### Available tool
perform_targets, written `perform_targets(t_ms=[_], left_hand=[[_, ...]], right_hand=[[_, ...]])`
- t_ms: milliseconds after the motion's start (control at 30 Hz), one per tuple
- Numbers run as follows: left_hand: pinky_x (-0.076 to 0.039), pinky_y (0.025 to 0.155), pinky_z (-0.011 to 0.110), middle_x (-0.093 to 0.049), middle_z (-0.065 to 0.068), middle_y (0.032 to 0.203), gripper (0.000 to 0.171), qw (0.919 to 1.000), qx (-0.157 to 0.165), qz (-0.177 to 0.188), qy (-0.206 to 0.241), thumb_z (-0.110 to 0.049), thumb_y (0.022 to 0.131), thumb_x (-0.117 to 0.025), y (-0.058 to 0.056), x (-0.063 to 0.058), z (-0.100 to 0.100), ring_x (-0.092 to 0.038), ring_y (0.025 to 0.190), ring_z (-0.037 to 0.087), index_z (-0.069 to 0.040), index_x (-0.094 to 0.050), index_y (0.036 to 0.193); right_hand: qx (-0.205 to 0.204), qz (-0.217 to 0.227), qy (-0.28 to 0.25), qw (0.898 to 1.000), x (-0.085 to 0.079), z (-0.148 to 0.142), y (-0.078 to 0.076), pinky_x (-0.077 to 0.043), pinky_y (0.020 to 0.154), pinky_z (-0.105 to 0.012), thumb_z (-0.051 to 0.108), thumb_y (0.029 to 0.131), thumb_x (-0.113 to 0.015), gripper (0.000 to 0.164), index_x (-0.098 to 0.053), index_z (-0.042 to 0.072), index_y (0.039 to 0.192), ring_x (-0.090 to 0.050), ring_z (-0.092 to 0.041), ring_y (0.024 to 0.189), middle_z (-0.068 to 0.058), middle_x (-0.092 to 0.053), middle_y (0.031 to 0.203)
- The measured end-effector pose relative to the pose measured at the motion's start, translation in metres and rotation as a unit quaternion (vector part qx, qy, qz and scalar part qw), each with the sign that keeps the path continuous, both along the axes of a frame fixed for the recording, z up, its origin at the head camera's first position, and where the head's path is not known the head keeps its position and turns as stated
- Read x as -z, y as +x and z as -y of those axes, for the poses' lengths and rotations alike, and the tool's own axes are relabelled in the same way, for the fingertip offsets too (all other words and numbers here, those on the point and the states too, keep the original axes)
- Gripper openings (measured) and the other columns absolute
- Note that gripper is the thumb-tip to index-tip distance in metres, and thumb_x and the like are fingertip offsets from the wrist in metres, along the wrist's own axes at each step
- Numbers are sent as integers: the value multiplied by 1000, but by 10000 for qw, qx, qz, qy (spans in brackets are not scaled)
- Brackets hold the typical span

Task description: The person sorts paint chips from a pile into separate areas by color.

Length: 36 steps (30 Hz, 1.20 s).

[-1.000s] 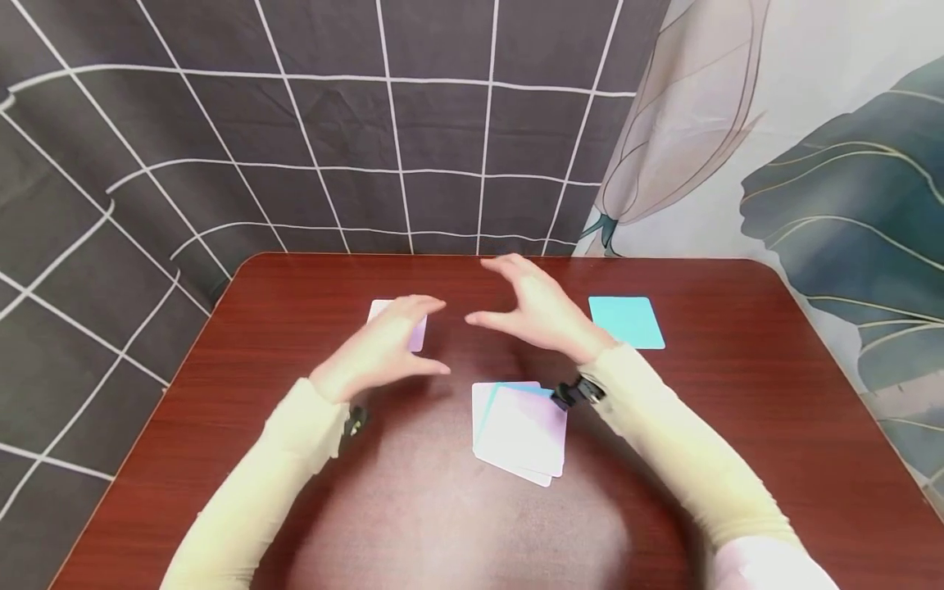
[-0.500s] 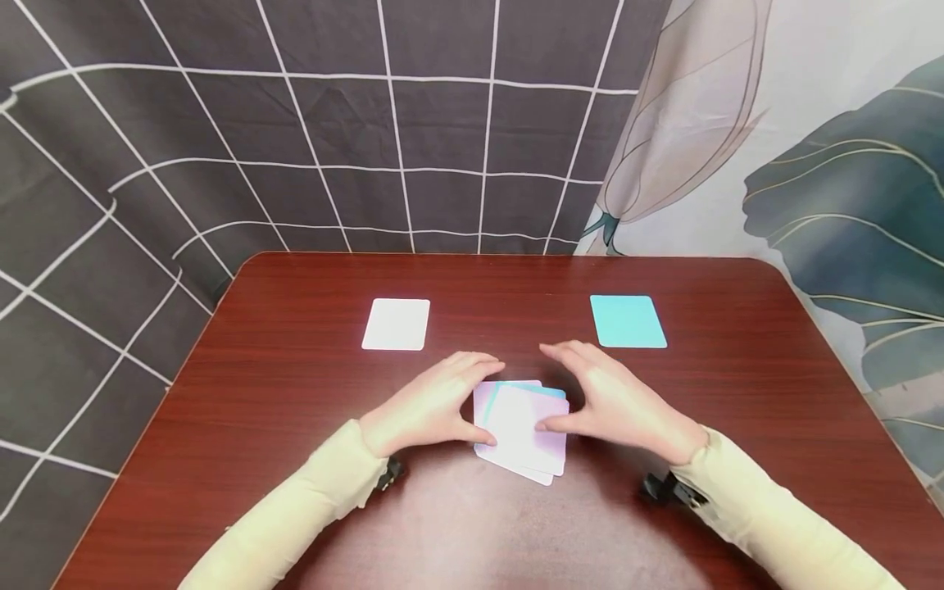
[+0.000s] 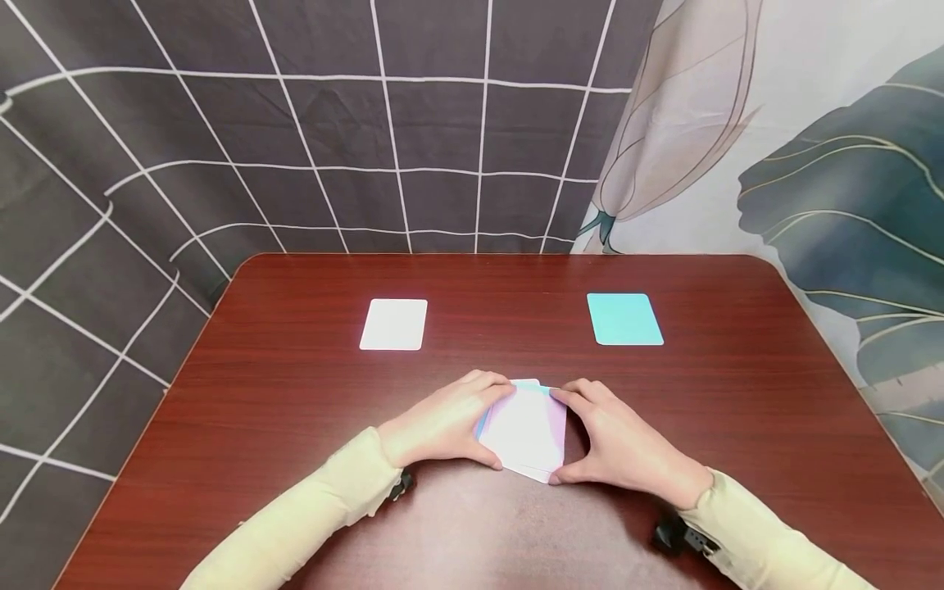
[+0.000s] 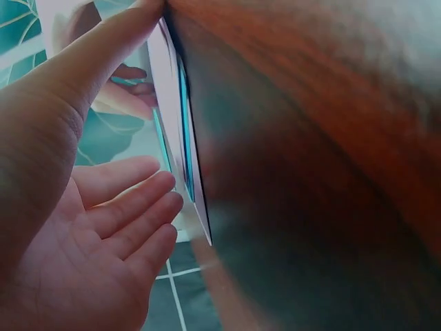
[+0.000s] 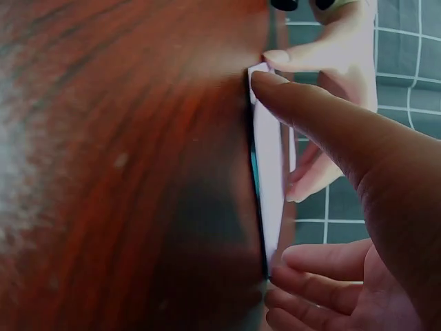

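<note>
A loose stack of square cards (image 3: 525, 434), pale pink-white on top with blue edges showing between, lies near the middle of the table. My left hand (image 3: 446, 419) spans its left side, thumb at the near edge and fingertips at the far edge. On the right side, my right hand (image 3: 627, 447) holds the stack the same way, thumb at the near corner and fingers at the far one. The right wrist view shows the thumb (image 5: 303, 96) on the end of the stack. In the left wrist view the cards (image 4: 180, 117) appear edge-on, slightly fanned.
A white square card (image 3: 394, 324) lies at the back left of the reddish-brown wooden table (image 3: 295, 393). At the back right lies a turquoise square card (image 3: 625, 319). A dark gridded curtain (image 3: 435, 131) and a leaf-patterned curtain (image 3: 826, 164) hang behind the table.
Both hands have come back from the far part of the table to the stack. Their fingers have closed in on its edges, and the cards sit slightly more squared together.
</note>
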<state>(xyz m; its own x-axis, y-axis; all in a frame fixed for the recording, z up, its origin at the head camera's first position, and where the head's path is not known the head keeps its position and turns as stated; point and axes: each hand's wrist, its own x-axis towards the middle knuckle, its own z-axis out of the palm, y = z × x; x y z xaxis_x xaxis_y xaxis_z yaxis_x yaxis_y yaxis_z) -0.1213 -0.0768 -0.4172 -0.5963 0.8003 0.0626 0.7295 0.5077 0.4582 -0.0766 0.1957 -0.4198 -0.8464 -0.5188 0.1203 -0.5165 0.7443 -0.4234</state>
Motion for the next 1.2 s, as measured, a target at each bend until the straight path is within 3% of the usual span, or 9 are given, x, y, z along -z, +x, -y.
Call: perform_targets(t_ms=[467,800,1033,1200], left_hand=[[-37,109,26,-53,4,143,99,9999,5,66,-140,-51,69,-92,-1,5,-2,-46,131,18,-2,-51,145],[-38,108,26,-55,3,138,105,9998,26,-148,-133,-53,65,-94,-1,3,-2,-47,127,19,-1,-50,145],[-38,109,29,-53,6,140,102,9996,-198,-137,-142,-49,68,-93,-3,-6,4,-47,129,19,0,-49,146],[-37,110,31,-51,6,143,101,9989,-421,-121,-165,-46,70,-92,-12,-13,15,-46,130,20,0,-48,148]], right_hand=[[165,15,6,9999,4,2,-1,-50,87,-38,51,49,-98,101,-63,-4,126,-48,-22,108,-5,-53,116],[45,-42,-315,9995,1,-1,-3,-49,89,-37,46,47,-100,99,-62,-1,125,-48,-21,110,-3,-52,118],[-194,-197,-386,9989,-9,4,-15,-49,88,-37,46,48,-101,97,-61,-1,123,-49,-21,108,-6,-54,119],[-354,-160,-428,9983,-15,13,-31,-48,89,-37,41,51,-101,95,-60,-2,126,-50,-22,109,-7,-55,121]])
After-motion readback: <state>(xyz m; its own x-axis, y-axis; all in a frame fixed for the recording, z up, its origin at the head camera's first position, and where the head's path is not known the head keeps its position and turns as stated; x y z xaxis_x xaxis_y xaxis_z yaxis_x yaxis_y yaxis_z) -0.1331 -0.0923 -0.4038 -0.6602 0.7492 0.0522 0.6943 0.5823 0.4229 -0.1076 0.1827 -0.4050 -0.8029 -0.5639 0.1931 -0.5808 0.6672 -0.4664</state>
